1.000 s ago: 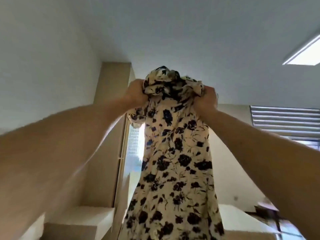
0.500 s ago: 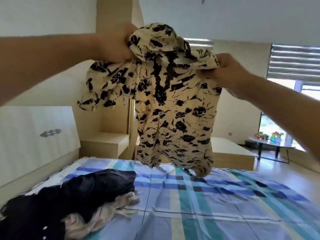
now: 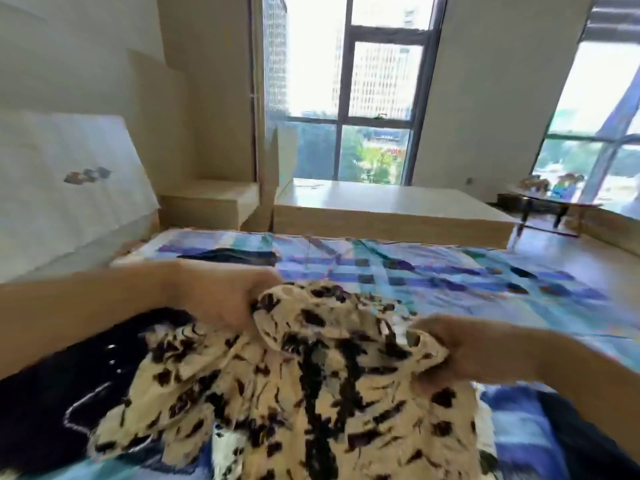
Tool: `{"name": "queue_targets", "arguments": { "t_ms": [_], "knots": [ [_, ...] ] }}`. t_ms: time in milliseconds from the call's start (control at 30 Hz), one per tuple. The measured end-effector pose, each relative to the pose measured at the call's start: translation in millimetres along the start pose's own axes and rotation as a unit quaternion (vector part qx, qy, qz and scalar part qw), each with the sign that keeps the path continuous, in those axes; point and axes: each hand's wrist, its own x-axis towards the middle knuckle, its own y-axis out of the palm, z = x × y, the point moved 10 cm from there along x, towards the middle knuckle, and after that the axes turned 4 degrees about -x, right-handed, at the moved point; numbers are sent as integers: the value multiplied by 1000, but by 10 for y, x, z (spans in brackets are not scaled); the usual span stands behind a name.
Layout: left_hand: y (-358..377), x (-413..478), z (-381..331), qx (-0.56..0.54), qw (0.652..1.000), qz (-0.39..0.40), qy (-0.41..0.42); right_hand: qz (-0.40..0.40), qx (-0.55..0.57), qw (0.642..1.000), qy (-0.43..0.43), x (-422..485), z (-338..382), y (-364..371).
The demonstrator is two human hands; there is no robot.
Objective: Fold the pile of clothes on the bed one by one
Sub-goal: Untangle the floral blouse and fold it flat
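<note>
A cream garment with a black flower print (image 3: 311, 382) is spread low over the bed, its top edge bunched between my hands. My left hand (image 3: 225, 296) grips the garment's upper left corner. My right hand (image 3: 460, 351) grips its upper right corner. The lower part of the garment lies on the blue checked bedsheet (image 3: 450, 278). A pile of dark clothes (image 3: 52, 403) lies on the bed to the left, partly under the floral garment. The frame is blurred by motion.
A white headboard (image 3: 69, 181) stands at the left with a wooden bedside shelf (image 3: 211, 199) behind it. A low wooden platform (image 3: 388, 209) runs under the window. A small round table (image 3: 547, 202) with items stands at the far right.
Both hands have come down from head height with the floral garment, which now lies on the bed instead of hanging in the air. The camera has tilted down.
</note>
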Motion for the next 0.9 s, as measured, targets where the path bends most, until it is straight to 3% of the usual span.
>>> {"name": "queue_targets", "arguments": {
  "t_ms": [100,167,233,333,400,467,533,600,700,800,900],
  "knots": [
    [516,266,58,-14,998,65,0,57,76,994,54,266,-663,490],
    [804,502,114,-74,988,132,3,61,101,989,88,422,-958,578],
    [737,851,249,-116,983,137,-23,45,157,981,106,653,-1231,479],
    [274,1495,497,-176,979,67,-80,-42,173,978,112,1156,-1624,-103],
    [-148,1931,657,-188,977,-24,-103,-132,175,968,120,1525,-1925,-619],
    [-545,2250,814,-93,975,-148,-139,-247,181,942,139,1789,-2234,-1049],
    [-686,2386,902,92,941,-262,-194,-360,102,907,193,1856,-2488,-1222],
    [-308,2474,770,101,945,-274,-145,-394,39,889,230,1871,-2582,-1029],
    [976,2288,438,18,995,-95,-6,-266,18,950,160,1928,-2382,-39],
    [2208,1706,372,36,995,79,39,-100,20,991,82,1642,-2031,1107],
    [2936,1342,654,52,987,148,45,15,-58,997,57,1382,-2045,1860]
  ]
}}
